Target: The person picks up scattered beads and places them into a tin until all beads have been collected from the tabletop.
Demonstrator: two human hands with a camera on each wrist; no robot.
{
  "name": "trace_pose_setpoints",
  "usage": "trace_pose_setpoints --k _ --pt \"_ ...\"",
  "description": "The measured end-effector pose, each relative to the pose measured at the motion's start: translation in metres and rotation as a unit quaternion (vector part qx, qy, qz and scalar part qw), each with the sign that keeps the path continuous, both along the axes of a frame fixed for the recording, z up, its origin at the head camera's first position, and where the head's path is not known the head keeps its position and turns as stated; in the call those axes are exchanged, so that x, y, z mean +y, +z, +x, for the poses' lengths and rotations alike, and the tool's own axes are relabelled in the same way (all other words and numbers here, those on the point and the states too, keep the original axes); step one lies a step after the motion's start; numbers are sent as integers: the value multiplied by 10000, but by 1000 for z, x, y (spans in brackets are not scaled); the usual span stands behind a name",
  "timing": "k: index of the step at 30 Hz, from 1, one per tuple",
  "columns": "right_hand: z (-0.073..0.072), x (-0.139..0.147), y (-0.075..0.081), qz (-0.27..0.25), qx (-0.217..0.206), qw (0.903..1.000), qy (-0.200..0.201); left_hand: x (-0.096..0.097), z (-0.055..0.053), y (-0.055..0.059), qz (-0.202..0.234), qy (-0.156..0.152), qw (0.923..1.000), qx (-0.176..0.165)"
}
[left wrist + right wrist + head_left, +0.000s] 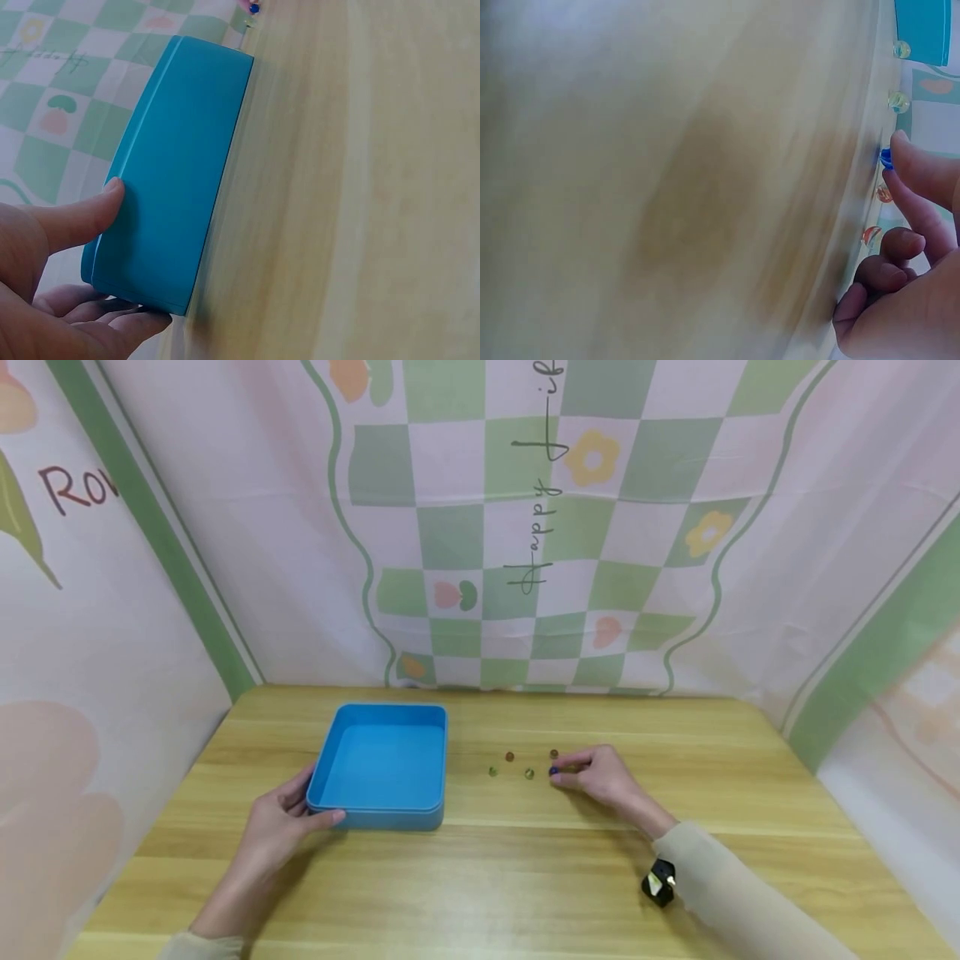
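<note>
A square, shallow blue box (386, 768) sits left of centre, its top uncovered and its inside bare. At its near left corner my left hand (279, 828) grips it, thumb on the front wall and fingers along the left side. To the right of the box, my right hand (603, 774) pinches a dark blue marble (553, 771) between thumb and index finger, low at the tabletop; the other fingers are curled in the right wrist view. Two clear greenish marbles (898, 102) and two reddish-brown marbles (510, 757) lie around it.
Everything is on a light wooden table (480, 893). A patterned cloth (525, 535) with green checks hangs behind its far edge, and further cloth panels close off both sides. A small black device (660, 883) is worn at the right sleeve.
</note>
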State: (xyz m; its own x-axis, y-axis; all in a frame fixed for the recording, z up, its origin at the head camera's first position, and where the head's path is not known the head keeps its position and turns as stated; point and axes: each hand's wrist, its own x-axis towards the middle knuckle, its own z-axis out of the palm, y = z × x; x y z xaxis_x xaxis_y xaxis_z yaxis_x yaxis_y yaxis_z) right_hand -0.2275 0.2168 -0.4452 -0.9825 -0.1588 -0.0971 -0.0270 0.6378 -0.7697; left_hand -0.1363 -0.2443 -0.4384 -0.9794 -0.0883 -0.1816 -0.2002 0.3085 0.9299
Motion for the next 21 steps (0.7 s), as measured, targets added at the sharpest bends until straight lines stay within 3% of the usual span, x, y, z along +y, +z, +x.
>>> trace_pose_setpoints --k 21 --pt "1 -1 1 84 130 9998 -159 0 -2 0 -61 41 9999 -89"
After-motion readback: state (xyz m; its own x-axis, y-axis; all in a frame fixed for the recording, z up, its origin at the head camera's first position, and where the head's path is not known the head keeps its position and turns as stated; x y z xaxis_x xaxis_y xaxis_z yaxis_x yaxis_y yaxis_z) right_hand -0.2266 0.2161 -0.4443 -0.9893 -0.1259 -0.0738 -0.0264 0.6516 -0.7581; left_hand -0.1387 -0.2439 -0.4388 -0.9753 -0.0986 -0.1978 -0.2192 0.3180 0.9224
